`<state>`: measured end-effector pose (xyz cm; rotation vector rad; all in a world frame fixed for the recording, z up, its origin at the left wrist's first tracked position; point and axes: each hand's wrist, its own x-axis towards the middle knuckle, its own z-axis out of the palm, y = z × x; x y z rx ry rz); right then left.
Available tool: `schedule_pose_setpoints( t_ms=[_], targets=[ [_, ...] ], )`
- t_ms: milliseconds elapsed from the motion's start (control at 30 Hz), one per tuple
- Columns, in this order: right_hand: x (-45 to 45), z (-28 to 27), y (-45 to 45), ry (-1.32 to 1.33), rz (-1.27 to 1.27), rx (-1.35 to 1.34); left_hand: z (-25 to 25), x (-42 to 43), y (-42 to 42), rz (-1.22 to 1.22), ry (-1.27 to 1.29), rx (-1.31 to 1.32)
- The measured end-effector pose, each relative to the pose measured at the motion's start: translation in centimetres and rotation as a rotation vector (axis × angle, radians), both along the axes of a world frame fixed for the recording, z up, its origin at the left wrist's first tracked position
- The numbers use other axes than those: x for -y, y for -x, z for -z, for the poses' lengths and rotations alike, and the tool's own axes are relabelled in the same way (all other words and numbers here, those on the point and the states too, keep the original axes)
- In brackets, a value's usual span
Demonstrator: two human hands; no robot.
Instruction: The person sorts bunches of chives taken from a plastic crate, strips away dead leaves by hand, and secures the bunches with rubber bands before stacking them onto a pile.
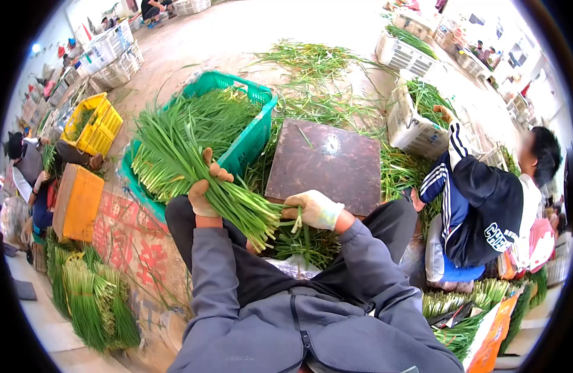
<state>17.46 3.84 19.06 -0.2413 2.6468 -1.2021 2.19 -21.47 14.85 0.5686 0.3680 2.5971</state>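
My left hand (pixel 204 198), in a stained glove, is wrapped round a thick bunch of garlic chives (pixel 230 202). The leafy ends fan up and left over a green crate (pixel 254 133); the pale cut ends point down to the right, above my lap. At those cut ends is my right hand (pixel 317 210), in a white glove with brown fingertips, its fingers closed on a few chive stalks (pixel 297 222). More chives (pixel 221 115) fill the crate. Just beyond my right hand stands a low dark board (pixel 327 165), with a single leaf lying on it.
Loose chives (pixel 308 59) litter the floor ahead and around the board. Bundled chives (pixel 90 298) lie at lower left by an orange stool (pixel 78 202). A co-worker (pixel 485 199) sits close on my right beside a white crate (pixel 417 124). A yellow crate (pixel 100 127) is at left.
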Motion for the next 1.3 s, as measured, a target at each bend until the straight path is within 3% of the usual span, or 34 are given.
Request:
schedule_pose_setpoints(
  t_ms=[67, 100, 300, 333, 400, 433, 500, 633, 700, 867, 967, 1300],
  targets=[
    [-1.4, 0.1, -0.7, -0.119, 0.005, -0.02, 0.5, 0.5, 0.6, 0.03, -0.023, -0.095],
    [-2.7, 1.3, -1.1, -0.085, -0.079, -0.17, 0.9, 0.8, 1.0, 0.032, -0.024, -0.093],
    [-10.4, 5.9, -3.9, -0.422, 0.084, 0.28, 0.0, 1.5, 2.3, -0.071, -0.197, 0.051],
    [-11.8, 10.2, -3.9, 0.136, 0.242, 0.299, -0.1, 1.5, 2.5, -0.059, -0.219, 0.03],
    [-9.2, 5.2, -4.2, 0.322, 0.387, 0.266, 0.1, 0.8, 2.1, -0.059, -0.24, 0.049],
    [-6.0, 0.5, -4.4, 0.467, 0.373, 0.108, 0.0, 0.4, 2.0, -0.063, -0.262, 0.063],
    [-3.2, 1.2, -2.3, 0.489, 0.37, 0.144, 0.2, -0.2, 1.6, -0.056, -0.26, 0.079],
    [3.4, 0.6, 0.6, 0.798, 0.401, 0.147, 0.5, -0.3, 1.2, -0.056, -0.226, 0.084],
    [4.2, 0.6, 0.8, 0.843, 0.44, 0.178, 1.0, 0.3, 1.2, -0.112, -0.18, 0.147],
    [3.7, 1.3, 0.1, 0.996, 0.645, 0.2, 2.4, 0.4, 1.4, -0.065, -0.118, -0.018],
    [3.9, 2.2, -0.1, 0.974, 0.72, 0.084, 2.6, -0.7, 1.4, -0.056, -0.112, -0.009],
    [1.7, 6.0, 1.2, 0.889, 0.997, 0.067, 1.7, -0.1, 1.2, -0.137, -0.078, -0.11]
  ],
)
